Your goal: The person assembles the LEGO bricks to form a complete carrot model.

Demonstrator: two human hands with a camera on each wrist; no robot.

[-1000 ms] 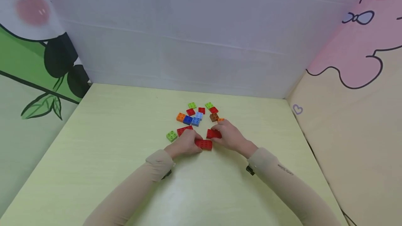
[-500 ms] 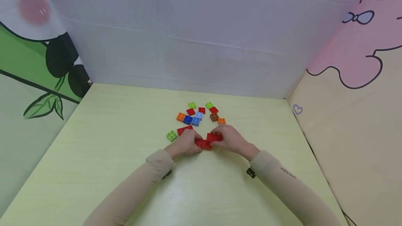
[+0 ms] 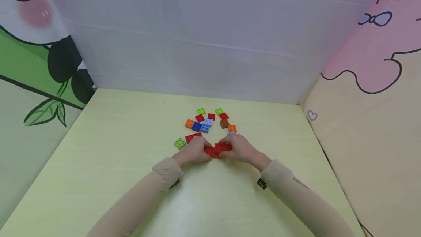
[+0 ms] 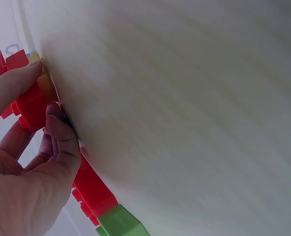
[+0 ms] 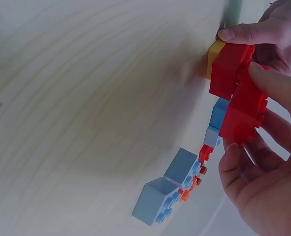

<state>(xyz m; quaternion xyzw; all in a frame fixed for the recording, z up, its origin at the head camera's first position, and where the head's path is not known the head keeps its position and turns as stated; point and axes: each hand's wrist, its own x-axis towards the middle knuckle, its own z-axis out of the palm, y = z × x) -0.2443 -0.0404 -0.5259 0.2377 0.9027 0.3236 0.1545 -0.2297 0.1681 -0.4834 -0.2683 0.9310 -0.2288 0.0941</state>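
My left hand grips a long red toy building brick, thumb on one side and fingers on the other. Under that brick shows a yellow-orange brick, low at the tabletop. My right hand pinches a second red brick between thumb and fingers. This second brick sits higher and overlaps the right end of the first, its studs facing up. In the left wrist view, the left thumb and fingertips are at the lower red brick and the yellow-orange layer.
Left of my left hand lie a green brick and a red brick. Beyond are orange, dark blue, light blue and brown bricks. Two light blue bricks lie by my right hand. Walls border the table.
My right hand has brought its red brick left and toward me, from behind the other red brick to over its right end. Light blue bricks came into view behind it. The left hand stayed put.
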